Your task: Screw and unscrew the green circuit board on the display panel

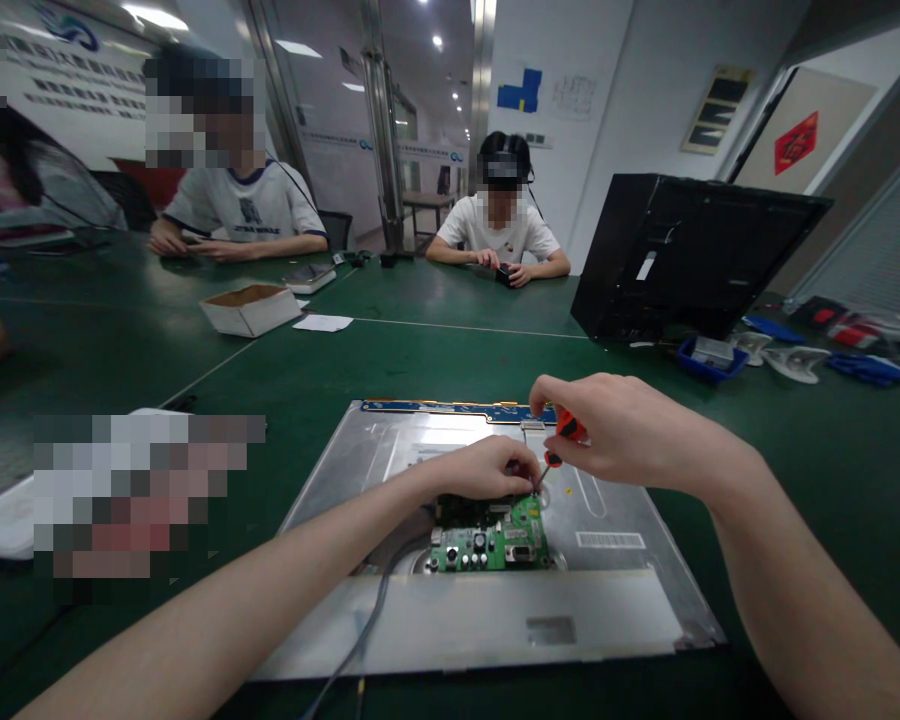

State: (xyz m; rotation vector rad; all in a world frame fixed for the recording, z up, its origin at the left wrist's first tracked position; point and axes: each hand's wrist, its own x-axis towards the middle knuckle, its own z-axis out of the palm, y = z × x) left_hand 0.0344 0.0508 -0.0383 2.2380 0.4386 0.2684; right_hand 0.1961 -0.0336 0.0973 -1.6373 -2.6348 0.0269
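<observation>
A silver metal panel (615, 610) lies flat on the green table, with a green circuit board (495, 548) on its middle. My right hand (607, 425) grips a red and black screwdriver (570, 425), its shaft slanting down to the board's upper right corner. Close beside that tip, my left hand (499, 468) has its fingers pinched at the board's upper edge; whatever they hold is too small to make out. A grey cable (379, 605) runs from the board's left side over the panel's near edge. Along the far edge sits a narrow blue circuit strip (450, 408).
A black monitor (690, 260) stands at the right, near a blue tray (709, 362) and blue gloves (870, 368). An open box (251, 310) and papers (322, 323) lie beyond the panel. Several people sit around the table (435, 350).
</observation>
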